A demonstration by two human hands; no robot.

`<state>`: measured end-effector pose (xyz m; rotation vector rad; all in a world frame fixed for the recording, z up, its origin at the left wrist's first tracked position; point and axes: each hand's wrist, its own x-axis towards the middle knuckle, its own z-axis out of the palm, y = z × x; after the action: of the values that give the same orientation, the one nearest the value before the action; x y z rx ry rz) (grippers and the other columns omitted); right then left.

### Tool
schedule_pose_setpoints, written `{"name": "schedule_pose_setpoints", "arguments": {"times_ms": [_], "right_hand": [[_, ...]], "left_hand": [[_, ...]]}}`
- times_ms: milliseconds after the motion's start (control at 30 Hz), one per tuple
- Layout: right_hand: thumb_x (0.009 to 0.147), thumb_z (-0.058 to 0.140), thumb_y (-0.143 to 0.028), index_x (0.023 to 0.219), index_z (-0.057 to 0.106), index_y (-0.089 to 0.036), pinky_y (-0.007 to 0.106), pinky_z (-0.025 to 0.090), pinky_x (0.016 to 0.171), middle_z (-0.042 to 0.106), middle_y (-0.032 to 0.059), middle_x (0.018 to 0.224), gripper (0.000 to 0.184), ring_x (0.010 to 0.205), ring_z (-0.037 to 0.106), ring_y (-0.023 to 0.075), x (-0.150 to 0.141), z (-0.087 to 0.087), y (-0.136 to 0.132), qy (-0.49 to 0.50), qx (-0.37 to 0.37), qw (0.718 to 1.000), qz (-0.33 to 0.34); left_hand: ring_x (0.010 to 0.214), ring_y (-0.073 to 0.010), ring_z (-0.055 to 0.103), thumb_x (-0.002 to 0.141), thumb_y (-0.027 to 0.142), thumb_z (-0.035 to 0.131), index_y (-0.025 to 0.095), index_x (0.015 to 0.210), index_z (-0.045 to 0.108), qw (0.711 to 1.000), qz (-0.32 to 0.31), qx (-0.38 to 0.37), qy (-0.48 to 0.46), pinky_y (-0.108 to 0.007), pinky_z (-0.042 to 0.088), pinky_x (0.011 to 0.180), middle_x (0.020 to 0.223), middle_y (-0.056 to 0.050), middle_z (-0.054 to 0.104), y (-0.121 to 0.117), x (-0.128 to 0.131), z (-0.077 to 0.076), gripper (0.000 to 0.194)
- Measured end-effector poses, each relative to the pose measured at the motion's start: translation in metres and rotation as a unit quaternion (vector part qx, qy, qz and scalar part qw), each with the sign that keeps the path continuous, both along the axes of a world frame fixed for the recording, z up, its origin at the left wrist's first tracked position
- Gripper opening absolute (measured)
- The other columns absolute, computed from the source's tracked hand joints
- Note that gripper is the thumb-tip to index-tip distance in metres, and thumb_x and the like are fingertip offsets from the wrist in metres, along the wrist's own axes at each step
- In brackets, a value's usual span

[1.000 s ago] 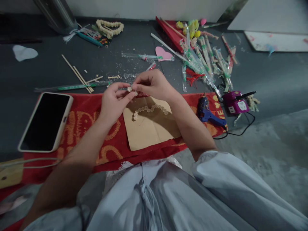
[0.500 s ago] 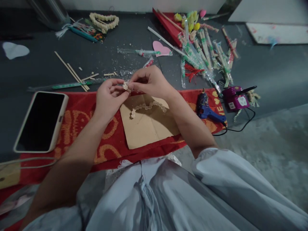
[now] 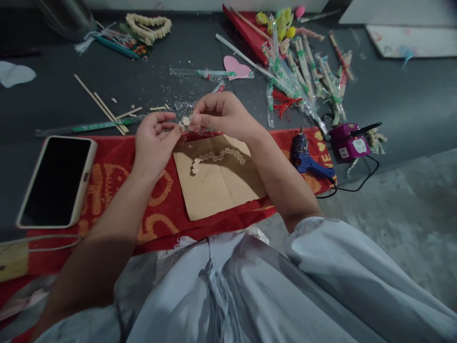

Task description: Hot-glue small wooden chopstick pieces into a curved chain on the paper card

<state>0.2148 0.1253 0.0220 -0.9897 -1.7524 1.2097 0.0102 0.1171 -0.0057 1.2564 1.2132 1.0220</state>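
Between my two hands is a small cluster of pale wooden pieces [image 3: 185, 122], raised above the far edge of a brown paper sheet [image 3: 214, 190]. My left hand [image 3: 155, 140] grips its near side with thumb and fingertips. Thumb and forefinger of my right hand [image 3: 223, 114] pinch at its right side. On the paper lies a wavy strip of small pale pieces [image 3: 217, 156], touched by neither hand. A blue glue gun [image 3: 307, 159] rests on the red towel [image 3: 157, 228] to the right of my right forearm.
A phone [image 3: 57, 181] lies at the left. Thin wooden sticks [image 3: 102, 109], crumbs and a pink paper heart [image 3: 237, 67] are beyond my hands. Plastic-wrapped chopsticks [image 3: 307, 71] are heaped at the back right, near a purple tape-like holder [image 3: 348, 143]. A heart-shaped wooden frame [image 3: 148, 28] sits at the back.
My view has shifted a little, so the table's things sit higher and further left. The left fingers have opened slightly around the small cluster, which now shows more clearly between both hands.
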Motion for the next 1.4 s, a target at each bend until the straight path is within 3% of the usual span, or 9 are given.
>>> {"name": "schedule_pose_setpoints", "arguments": {"times_ms": [233,433,600,733,867,1000,1200,1400], "right_hand": [[0.071,0.078,-0.089,0.084,0.063,-0.019,0.023,0.054,0.069,0.073,-0.0030,0.078,0.072,0.071,0.061,0.0047,0.015,-0.020,0.022,0.028,-0.007,0.999,-0.015],[0.091,0.079,-0.046,0.075,0.062,-0.023,0.025,0.049,0.060,0.067,-0.0024,0.067,0.032,0.060,0.054,0.0090,0.026,-0.022,0.025,-0.048,-0.009,0.987,-0.153],[0.093,0.074,-0.030,0.068,0.064,-0.021,0.030,0.051,0.070,0.058,-0.0018,0.061,0.028,0.064,0.054,0.0130,0.030,-0.016,0.017,-0.244,0.116,0.935,-0.228],[0.093,0.071,-0.026,0.088,0.074,-0.018,0.028,0.053,0.076,0.071,0.0016,0.083,0.010,0.074,0.061,0.0132,0.022,-0.006,0.005,-0.235,0.176,0.943,-0.156],[0.097,0.072,-0.035,0.105,0.075,-0.017,0.027,0.054,0.078,0.075,0.0035,0.097,0.020,0.080,0.064,0.0123,0.008,-0.002,-0.004,-0.206,0.219,0.952,-0.061],[0.098,0.073,-0.046,0.098,0.075,-0.019,0.028,0.053,0.082,0.075,0.0045,0.094,0.027,0.088,0.066,0.0157,-0.001,-0.004,-0.005,-0.245,0.238,0.939,-0.039],[0.097,0.058,-0.016,0.092,0.074,-0.018,0.029,0.050,0.085,0.074,0.0019,0.089,0.017,0.087,0.066,0.0150,-0.004,-0.008,-0.004,-0.259,0.246,0.934,-0.024],[0.094,0.051,-0.013,0.083,0.068,-0.018,0.030,0.047,0.080,0.068,0.0023,0.083,0.021,0.084,0.063,0.0161,-0.005,-0.007,-0.009,-0.270,0.274,0.923,-0.013]], "left_hand": [[0.085,-0.0101,0.071,0.089,0.041,0.084,0.025,0.117,0.056,1.000,0.001,0.015,0.021,-0.030,0.058,0.078,0.099,0.006,0.070,0.005,-0.005,-0.008,0.042],[0.069,-0.0115,0.070,0.082,0.039,0.090,0.028,0.104,0.062,0.991,0.048,0.115,-0.055,-0.030,0.058,0.066,0.101,0.001,0.072,0.008,-0.007,-0.015,0.037],[0.073,-0.0122,0.067,0.085,0.039,0.087,0.028,0.110,0.061,0.976,0.043,0.212,-0.001,-0.031,0.058,0.073,0.103,0.000,0.072,0.000,-0.007,-0.010,0.038],[0.083,-0.0153,0.071,0.086,0.037,0.085,0.031,0.113,0.061,0.961,0.036,0.272,0.039,-0.031,0.057,0.077,0.105,-0.001,0.076,-0.010,-0.004,-0.002,0.037],[0.084,-0.0147,0.073,0.088,0.033,0.082,0.029,0.110,0.062,0.959,0.018,0.273,0.070,-0.029,0.056,0.075,0.106,-0.001,0.079,-0.015,-0.002,0.002,0.030],[0.084,-0.0129,0.073,0.089,0.031,0.081,0.027,0.109,0.065,0.964,0.009,0.261,0.048,-0.027,0.057,0.074,0.103,0.000,0.079,-0.015,-0.002,0.003,0.026],[0.094,-0.0174,0.075,0.093,0.033,0.078,0.026,0.112,0.073,0.959,-0.030,0.256,0.121,-0.031,0.060,0.084,0.105,-0.002,0.078,-0.015,-0.006,0.005,0.021],[0.091,-0.0190,0.074,0.095,0.034,0.073,0.025,0.104,0.076,0.924,-0.061,0.321,0.201,-0.033,0.061,0.084,0.101,-0.004,0.076,-0.013,-0.011,0.004,0.013]]}}
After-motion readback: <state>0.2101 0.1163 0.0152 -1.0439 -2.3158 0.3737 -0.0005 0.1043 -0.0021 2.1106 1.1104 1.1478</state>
